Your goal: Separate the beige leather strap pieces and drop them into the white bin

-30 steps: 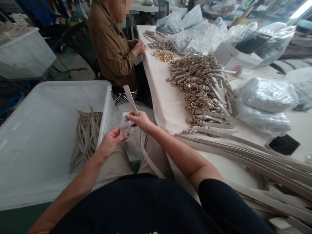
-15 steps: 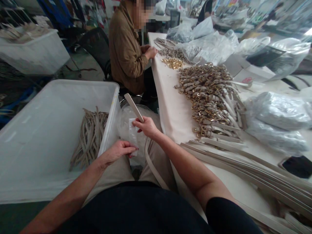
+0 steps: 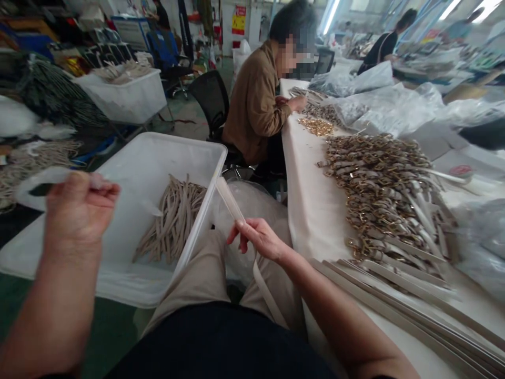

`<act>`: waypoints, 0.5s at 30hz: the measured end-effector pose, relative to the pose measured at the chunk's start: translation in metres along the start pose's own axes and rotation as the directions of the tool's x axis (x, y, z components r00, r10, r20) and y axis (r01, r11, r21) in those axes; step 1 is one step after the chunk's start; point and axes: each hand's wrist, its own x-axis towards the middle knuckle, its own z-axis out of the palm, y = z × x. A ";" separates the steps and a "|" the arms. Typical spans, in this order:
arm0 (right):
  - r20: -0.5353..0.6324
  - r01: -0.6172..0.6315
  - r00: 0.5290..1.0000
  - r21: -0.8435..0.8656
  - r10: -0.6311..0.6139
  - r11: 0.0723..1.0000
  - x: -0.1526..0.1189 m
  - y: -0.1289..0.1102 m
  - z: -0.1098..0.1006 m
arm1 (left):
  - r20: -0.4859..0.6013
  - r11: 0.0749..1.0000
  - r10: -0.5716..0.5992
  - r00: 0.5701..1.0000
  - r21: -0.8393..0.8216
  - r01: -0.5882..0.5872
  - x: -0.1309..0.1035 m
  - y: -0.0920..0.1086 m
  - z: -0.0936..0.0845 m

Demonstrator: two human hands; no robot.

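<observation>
My right hand (image 3: 258, 237) pinches a long beige leather strap (image 3: 229, 200) near its end. The flat end points up and away, while the rest hangs over my right thigh. Raised at the left, over the white bin (image 3: 158, 284), my left hand (image 3: 81, 208) is closed with its fingers curled. A small whitish piece of film (image 3: 97, 180) shows at its fingertips, blurred by motion. Inside the bin lies a heap of beige straps (image 3: 175, 221). Behind my left wrist is a white loop-shaped band (image 3: 29, 187); I cannot tell what it belongs to.
On my right, the table (image 3: 311, 210) carries a pile of buckled straps (image 3: 379, 184), long loose straps (image 3: 398, 300), gold metal pieces (image 3: 315, 126) and plastic bags (image 3: 410, 105). A clear plastic bag (image 3: 244, 205) is by my knees. A co-worker (image 3: 256, 105) sits ahead at the table.
My left hand has moved up and left, away from the strap, and the white strip is gone from between my hands. My right hand still grips the strap. The view has shifted left.
</observation>
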 end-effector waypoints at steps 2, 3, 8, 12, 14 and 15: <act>0.082 -0.077 0.993 -0.109 0.086 0.991 -0.003 -0.003 0.013 | -0.089 0.997 -0.053 0.995 -0.068 0.047 -0.017 -0.037 -0.003; 0.091 -0.111 0.987 -0.180 0.129 0.977 -0.004 -0.004 0.019 | -0.137 0.984 -0.154 0.978 -0.108 0.140 -0.025 -0.056 -0.003; 0.050 -0.148 0.979 -0.492 0.198 0.858 0.001 -0.004 0.040 | -0.113 0.843 -0.513 0.851 -0.251 0.475 -0.051 -0.119 -0.010; 0.054 -0.139 0.974 -0.625 0.220 0.768 0.007 -0.003 0.048 | -0.085 0.819 -0.541 0.837 -0.279 0.501 -0.058 -0.126 -0.013; 0.051 -0.142 0.971 -0.658 0.232 0.739 0.009 -0.002 0.051 | -0.083 0.817 -0.542 0.836 -0.285 0.502 -0.059 -0.123 -0.012; 0.048 -0.142 0.971 -0.672 0.234 0.726 0.009 0.000 0.053 | -0.084 0.817 -0.542 0.836 -0.286 0.501 -0.058 -0.122 -0.011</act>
